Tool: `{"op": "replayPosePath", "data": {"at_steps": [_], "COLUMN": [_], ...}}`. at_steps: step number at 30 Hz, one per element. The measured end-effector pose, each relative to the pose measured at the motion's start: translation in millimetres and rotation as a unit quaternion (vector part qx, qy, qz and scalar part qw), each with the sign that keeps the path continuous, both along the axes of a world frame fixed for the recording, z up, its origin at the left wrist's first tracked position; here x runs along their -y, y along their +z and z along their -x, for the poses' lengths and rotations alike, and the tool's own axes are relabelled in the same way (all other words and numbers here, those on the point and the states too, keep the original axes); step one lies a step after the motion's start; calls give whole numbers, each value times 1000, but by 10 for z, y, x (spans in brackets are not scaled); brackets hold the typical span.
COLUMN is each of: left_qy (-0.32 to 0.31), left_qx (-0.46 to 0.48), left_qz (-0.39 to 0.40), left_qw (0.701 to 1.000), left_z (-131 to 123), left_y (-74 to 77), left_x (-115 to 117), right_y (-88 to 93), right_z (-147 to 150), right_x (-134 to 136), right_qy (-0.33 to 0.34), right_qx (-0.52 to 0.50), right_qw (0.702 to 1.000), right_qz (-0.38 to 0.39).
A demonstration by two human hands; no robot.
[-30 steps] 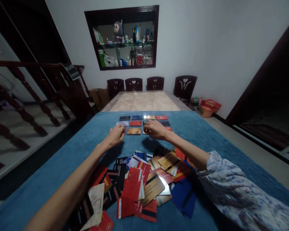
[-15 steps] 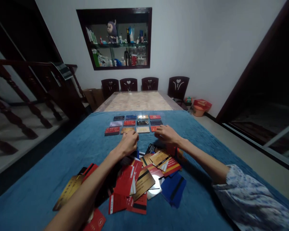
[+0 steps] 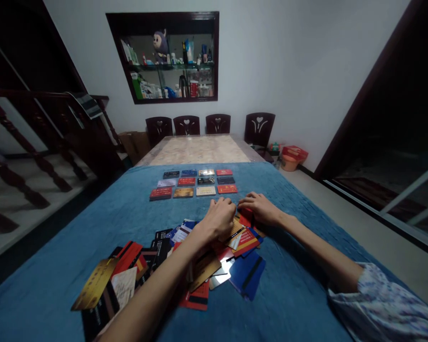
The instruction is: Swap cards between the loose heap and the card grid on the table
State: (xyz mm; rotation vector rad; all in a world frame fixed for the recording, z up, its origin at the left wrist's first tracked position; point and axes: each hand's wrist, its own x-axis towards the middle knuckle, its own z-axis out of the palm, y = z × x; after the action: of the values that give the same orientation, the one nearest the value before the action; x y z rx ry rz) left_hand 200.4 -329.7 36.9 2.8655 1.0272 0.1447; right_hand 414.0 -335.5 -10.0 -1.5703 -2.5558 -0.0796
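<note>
A loose heap of plastic cards (image 3: 185,266), red, blue, black and gold, lies on a blue cloth (image 3: 292,228) near me. Farther off, several cards are set out in three neat rows (image 3: 194,183). My left hand (image 3: 219,221) rests curled on the far end of the heap, fingers bent down onto a gold-and-white card (image 3: 237,232). My right hand (image 3: 260,208) is just beside it, fingers curled onto a red card (image 3: 245,218) at the heap's edge. Whether either hand has lifted a card is hidden by the fingers.
The cloth covers the near part of a long marble-topped table (image 3: 199,149) with several dark chairs (image 3: 217,123) at its far end. A wall niche (image 3: 167,57) holds bottles and a plush toy. A stair railing (image 3: 39,142) runs along the left; a red basin (image 3: 292,156) sits on the floor.
Both hands have drawn back from the neat rows toward the heap and come together at its far end. A bottom row of four laid-out cards shows where the hands had been.
</note>
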Motion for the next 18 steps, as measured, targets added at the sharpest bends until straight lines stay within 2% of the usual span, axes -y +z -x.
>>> {"op": "replayPosePath", "data": {"at_steps": [9, 13, 18], "left_qy": [-44, -36, -16], "left_qx": [-58, -78, -71], "left_qz": [28, 14, -5], "left_qw": [997, 996, 997], "left_z": [-310, -371, -400], "left_y": [-44, -93, -147], "left_x": [88, 75, 55], "right_y": [-52, -121, -213], "right_z": [-151, -264, -365], "right_x": [84, 82, 76], "right_qy": [-22, -24, 11], "right_qx": [-9, -17, -76], "right_qw": [999, 999, 997], "right_qz": [31, 20, 0]}}
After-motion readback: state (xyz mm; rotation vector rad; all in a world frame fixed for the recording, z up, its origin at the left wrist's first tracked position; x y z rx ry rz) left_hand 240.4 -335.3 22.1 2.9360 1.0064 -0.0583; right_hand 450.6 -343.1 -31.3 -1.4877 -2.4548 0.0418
